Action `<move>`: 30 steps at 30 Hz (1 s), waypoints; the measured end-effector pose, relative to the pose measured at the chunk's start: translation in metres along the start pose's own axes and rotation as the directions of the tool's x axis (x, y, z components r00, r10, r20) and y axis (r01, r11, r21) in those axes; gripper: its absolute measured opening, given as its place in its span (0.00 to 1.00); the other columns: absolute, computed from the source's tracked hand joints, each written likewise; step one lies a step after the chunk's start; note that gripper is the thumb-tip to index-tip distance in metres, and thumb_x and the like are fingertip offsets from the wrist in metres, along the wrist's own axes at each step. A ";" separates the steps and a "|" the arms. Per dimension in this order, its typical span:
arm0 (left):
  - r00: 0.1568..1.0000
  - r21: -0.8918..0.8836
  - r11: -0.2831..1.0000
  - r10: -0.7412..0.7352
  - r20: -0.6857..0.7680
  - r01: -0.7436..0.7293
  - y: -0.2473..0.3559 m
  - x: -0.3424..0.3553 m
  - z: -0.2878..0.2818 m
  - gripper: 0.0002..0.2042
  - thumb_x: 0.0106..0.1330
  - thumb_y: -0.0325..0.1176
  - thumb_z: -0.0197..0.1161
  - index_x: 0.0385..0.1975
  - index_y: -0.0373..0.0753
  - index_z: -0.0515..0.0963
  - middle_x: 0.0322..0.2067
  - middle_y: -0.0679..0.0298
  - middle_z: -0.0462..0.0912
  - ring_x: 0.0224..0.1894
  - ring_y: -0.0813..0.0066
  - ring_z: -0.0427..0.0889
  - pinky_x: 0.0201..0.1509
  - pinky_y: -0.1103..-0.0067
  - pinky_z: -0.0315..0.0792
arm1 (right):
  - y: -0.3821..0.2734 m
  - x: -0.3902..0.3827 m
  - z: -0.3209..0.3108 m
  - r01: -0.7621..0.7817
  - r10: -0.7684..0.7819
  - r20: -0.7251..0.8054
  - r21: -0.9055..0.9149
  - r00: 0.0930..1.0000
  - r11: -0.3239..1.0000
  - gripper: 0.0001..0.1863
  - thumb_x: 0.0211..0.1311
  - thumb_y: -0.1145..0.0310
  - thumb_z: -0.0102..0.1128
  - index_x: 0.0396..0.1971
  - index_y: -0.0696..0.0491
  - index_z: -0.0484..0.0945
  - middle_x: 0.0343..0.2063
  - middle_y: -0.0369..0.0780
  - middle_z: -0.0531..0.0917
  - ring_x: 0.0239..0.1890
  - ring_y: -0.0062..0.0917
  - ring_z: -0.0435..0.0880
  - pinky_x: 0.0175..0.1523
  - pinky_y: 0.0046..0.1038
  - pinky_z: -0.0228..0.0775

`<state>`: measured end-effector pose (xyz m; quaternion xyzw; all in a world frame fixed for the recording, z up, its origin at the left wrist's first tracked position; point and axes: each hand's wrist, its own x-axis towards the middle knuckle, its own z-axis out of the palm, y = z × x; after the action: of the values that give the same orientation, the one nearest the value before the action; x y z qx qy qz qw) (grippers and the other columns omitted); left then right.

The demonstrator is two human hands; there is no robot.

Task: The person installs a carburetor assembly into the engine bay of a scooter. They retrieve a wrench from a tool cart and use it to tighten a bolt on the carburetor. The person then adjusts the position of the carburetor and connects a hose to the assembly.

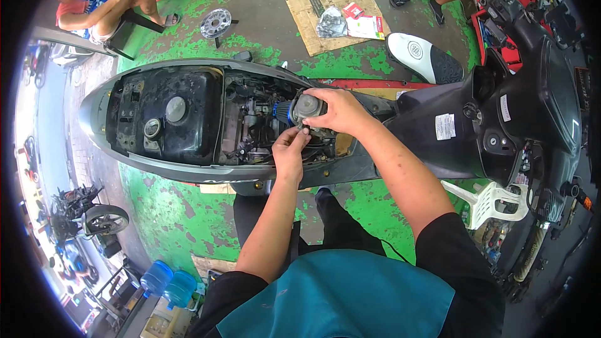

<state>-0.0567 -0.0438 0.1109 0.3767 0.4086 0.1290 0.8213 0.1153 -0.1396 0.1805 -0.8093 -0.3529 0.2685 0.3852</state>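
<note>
A scooter lies across my view with its seat off, and its engine bay is uncovered. My right hand is wrapped round a grey, round-topped metal part that looks like a carburetor, over the front of the bay. Against its left side sits a blue ribbed piece. Just below the carburetor, my left hand is closed in a pinch by its lower edge. What the left fingertips hold is too small to make out. The carburetor's underside is hidden by my fingers.
Behind the bay is a black fuel tank. Beyond the scooter lie a cardboard sheet with packets, a metal disc and the scooter seat. A white plastic chair stands near right. Two people are at the far side.
</note>
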 end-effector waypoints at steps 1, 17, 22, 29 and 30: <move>1.000 -0.006 1.000 0.027 -0.013 -0.027 -0.003 0.002 0.000 0.06 0.69 0.27 0.73 0.38 0.33 0.83 0.36 0.66 0.86 0.35 0.80 0.83 0.45 0.82 0.79 | -0.002 0.000 0.001 -0.010 0.010 0.013 -0.017 1.000 1.000 0.36 0.46 0.56 0.82 0.57 0.54 0.83 0.48 0.48 0.89 0.51 0.42 0.89 0.57 0.37 0.80; 0.998 -0.049 0.997 -0.058 -0.015 0.057 0.002 -0.002 0.003 0.05 0.71 0.27 0.71 0.38 0.33 0.82 0.33 0.66 0.85 0.33 0.81 0.83 0.43 0.82 0.80 | -0.002 -0.001 0.001 -0.002 0.004 0.025 -0.078 1.000 0.997 0.36 0.47 0.57 0.82 0.58 0.55 0.82 0.49 0.49 0.89 0.52 0.42 0.89 0.57 0.36 0.79; 0.998 0.182 0.982 -0.047 -0.043 0.054 -0.007 0.007 0.001 0.05 0.72 0.29 0.69 0.36 0.36 0.80 0.33 0.67 0.83 0.37 0.79 0.84 0.47 0.76 0.81 | -0.006 -0.005 0.002 0.007 -0.004 0.044 -0.071 0.999 0.997 0.37 0.46 0.57 0.83 0.58 0.55 0.82 0.49 0.49 0.89 0.52 0.42 0.89 0.58 0.36 0.79; 0.989 -0.006 0.989 -0.151 -0.009 0.151 0.020 -0.021 0.013 0.04 0.72 0.27 0.67 0.43 0.37 0.80 0.38 0.68 0.83 0.40 0.78 0.83 0.49 0.76 0.80 | -0.002 -0.004 0.000 -0.014 0.014 0.018 -0.033 1.000 0.999 0.37 0.46 0.57 0.83 0.58 0.55 0.82 0.51 0.48 0.88 0.53 0.41 0.88 0.59 0.36 0.79; 0.991 -0.025 0.991 -0.131 -0.024 0.131 0.018 -0.023 0.011 0.05 0.72 0.27 0.67 0.44 0.37 0.81 0.38 0.67 0.83 0.41 0.78 0.83 0.50 0.76 0.80 | 0.001 -0.005 0.001 0.023 -0.023 -0.005 -0.052 1.000 0.998 0.37 0.46 0.56 0.82 0.58 0.54 0.82 0.50 0.48 0.89 0.52 0.42 0.88 0.58 0.37 0.79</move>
<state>-0.0612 -0.0495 0.1411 0.3376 0.4414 0.0844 0.8271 0.1118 -0.1433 0.1803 -0.8156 -0.3680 0.2526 0.3683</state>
